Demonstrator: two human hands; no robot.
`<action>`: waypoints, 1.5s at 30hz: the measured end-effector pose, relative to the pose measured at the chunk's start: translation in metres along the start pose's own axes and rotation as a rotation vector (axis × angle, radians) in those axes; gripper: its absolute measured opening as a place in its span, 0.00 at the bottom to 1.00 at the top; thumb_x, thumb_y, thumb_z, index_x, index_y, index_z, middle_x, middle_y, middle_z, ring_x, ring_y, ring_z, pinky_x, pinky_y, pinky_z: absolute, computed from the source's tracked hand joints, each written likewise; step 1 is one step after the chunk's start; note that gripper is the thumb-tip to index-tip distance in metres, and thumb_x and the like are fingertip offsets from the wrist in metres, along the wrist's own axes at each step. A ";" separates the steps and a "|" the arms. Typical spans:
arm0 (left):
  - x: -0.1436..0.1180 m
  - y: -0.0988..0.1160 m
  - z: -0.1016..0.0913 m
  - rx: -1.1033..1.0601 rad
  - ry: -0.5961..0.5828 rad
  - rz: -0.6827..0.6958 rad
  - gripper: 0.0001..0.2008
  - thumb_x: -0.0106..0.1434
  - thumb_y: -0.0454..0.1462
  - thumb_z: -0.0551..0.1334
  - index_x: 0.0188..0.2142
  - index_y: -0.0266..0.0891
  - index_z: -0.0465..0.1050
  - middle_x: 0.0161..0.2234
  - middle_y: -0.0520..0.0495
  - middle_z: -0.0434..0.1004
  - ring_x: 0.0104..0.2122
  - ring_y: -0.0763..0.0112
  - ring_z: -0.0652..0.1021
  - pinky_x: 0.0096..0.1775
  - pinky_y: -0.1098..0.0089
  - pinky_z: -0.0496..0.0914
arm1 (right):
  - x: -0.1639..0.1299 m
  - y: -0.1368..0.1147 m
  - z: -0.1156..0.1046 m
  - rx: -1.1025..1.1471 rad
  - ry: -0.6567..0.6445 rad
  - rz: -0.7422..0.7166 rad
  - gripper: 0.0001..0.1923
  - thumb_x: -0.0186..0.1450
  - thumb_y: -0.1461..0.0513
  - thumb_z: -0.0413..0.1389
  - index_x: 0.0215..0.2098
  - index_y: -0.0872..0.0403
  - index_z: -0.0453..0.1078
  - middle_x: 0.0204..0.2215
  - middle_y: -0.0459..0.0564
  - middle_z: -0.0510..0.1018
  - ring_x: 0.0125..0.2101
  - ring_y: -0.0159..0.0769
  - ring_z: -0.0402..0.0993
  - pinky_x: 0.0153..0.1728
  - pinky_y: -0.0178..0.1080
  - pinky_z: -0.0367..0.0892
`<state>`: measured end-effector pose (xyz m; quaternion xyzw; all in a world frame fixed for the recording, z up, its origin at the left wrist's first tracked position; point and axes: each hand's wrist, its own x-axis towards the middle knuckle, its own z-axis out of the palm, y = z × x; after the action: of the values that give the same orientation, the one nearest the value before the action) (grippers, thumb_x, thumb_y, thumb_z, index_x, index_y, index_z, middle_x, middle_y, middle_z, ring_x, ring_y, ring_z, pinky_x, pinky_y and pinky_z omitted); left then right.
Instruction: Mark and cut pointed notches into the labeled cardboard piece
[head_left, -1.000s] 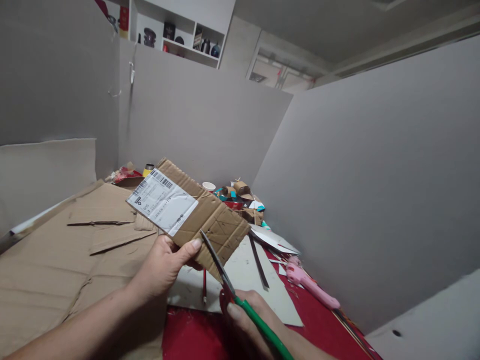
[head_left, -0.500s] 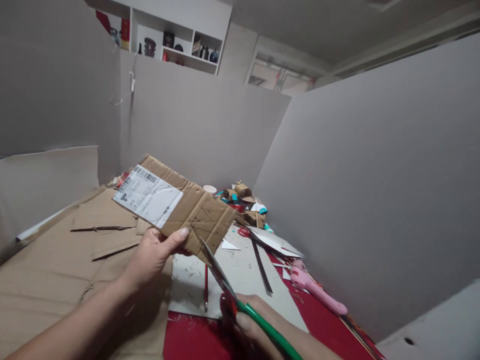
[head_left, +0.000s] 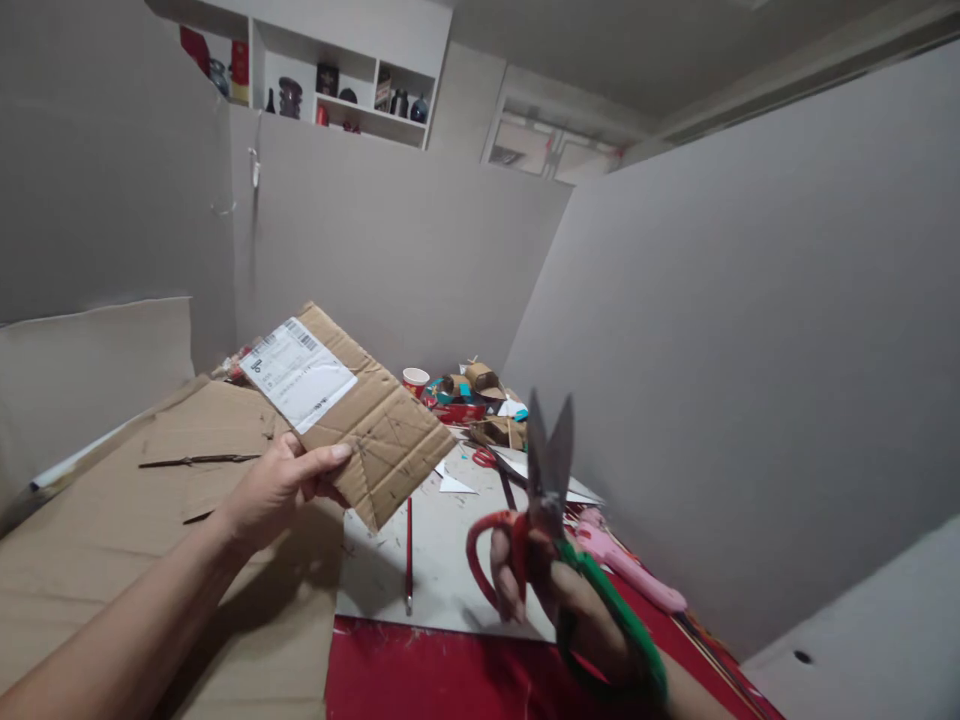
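My left hand (head_left: 281, 482) grips a brown cardboard piece (head_left: 382, 440) by its lower left edge and holds it tilted above the table. A white shipping label (head_left: 298, 371) covers the piece's upper left part, and pencil lines cross its lower right part. My right hand (head_left: 570, 610) holds scissors (head_left: 550, 470) with one red and one green handle loop, blades pointing up and slightly apart. The scissors are clear of the cardboard, to its right.
Large flat cardboard sheets (head_left: 112, 540) cover the table's left side. A grey board (head_left: 450, 560) with a red pencil (head_left: 409, 550) lies on the red table top (head_left: 450, 680). A pink glue gun (head_left: 630, 572), a paper cup (head_left: 415, 381) and craft scraps sit toward the back right. Grey partition walls close in.
The scissors came off the cardboard's lower edge and swung right and upright, blades now pointing up. My left hand shifted the cardboard slightly left and up.
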<state>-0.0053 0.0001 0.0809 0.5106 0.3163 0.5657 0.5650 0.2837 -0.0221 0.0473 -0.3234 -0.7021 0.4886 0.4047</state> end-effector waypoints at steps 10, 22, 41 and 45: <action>-0.011 -0.031 0.023 0.155 -0.193 -0.188 0.18 0.55 0.43 0.71 0.43 0.38 0.80 0.34 0.45 0.82 0.35 0.62 0.78 0.33 0.70 0.70 | 0.012 0.022 0.020 0.246 0.224 -0.074 0.16 0.61 0.51 0.64 0.39 0.52 0.71 0.30 0.48 0.77 0.36 0.41 0.76 0.39 0.41 0.71; -0.020 -0.045 0.043 0.053 -0.324 -0.384 0.19 0.53 0.44 0.73 0.41 0.36 0.78 0.30 0.44 0.81 0.28 0.64 0.81 0.30 0.71 0.72 | 0.011 0.018 0.019 0.167 0.301 -0.084 0.17 0.62 0.51 0.63 0.43 0.53 0.71 0.34 0.49 0.78 0.35 0.41 0.76 0.41 0.45 0.71; -0.008 0.000 0.020 -0.066 0.119 0.000 0.13 0.49 0.41 0.73 0.26 0.36 0.73 0.21 0.51 0.74 0.22 0.71 0.77 0.19 0.77 0.64 | -0.004 -0.002 0.009 -0.239 -0.271 0.007 0.25 0.70 0.42 0.44 0.37 0.54 0.66 0.29 0.48 0.68 0.30 0.36 0.63 0.33 0.36 0.65; -0.009 -0.001 0.022 -0.037 0.098 -0.005 0.13 0.50 0.41 0.73 0.28 0.35 0.75 0.19 0.51 0.75 0.20 0.74 0.73 0.19 0.77 0.64 | -0.002 -0.010 0.014 -0.312 -0.367 0.001 0.25 0.71 0.43 0.43 0.37 0.53 0.66 0.30 0.47 0.69 0.30 0.36 0.62 0.36 0.37 0.66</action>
<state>0.0137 -0.0132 0.0839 0.4711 0.3344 0.5941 0.5597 0.2721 -0.0331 0.0533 -0.2880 -0.8307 0.4251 0.2153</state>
